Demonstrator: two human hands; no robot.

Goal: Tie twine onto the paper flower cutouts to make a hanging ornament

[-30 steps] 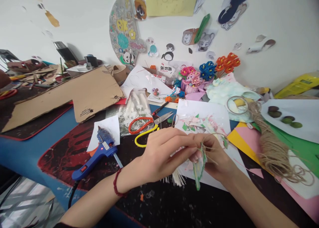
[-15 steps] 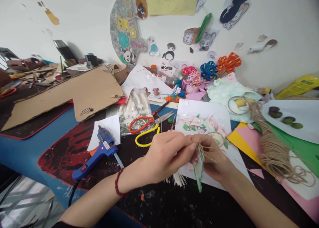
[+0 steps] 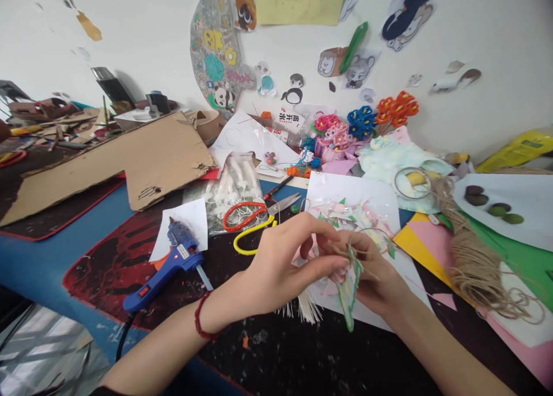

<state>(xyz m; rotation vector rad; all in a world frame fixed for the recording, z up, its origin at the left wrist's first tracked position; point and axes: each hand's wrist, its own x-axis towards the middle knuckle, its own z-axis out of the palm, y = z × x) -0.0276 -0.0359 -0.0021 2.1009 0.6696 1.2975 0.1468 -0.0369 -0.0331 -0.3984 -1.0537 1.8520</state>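
The thin, leaf-like paper piece, pale with a bright green edge (image 3: 348, 298), hung point-down between two bare hands, above the near part of a white paper sheet (image 3: 319, 188). The right hand (image 3: 375, 269), over that sheet's near right part, had its fingers curled behind the piece's upper end and grasped it there; its fingertips were partly hidden. The left hand (image 3: 280, 266), by the sheet's left edge, laid its thumb tip against the piece, while its index finger arched above, leaving a clear gap between the two; whether its other fingers gripped anything, I could not tell. A thin strand of tan twine (image 3: 375, 230) curved above the right fingers, over the sheet. A white stringy tassel (image 3: 309, 308) lay beside the sheet's left edge, beneath the left hand. Farther left of the sheet lay metal scissors with red and yellow handles (image 3: 285, 203) and a blue plastic glue gun (image 3: 164, 278).
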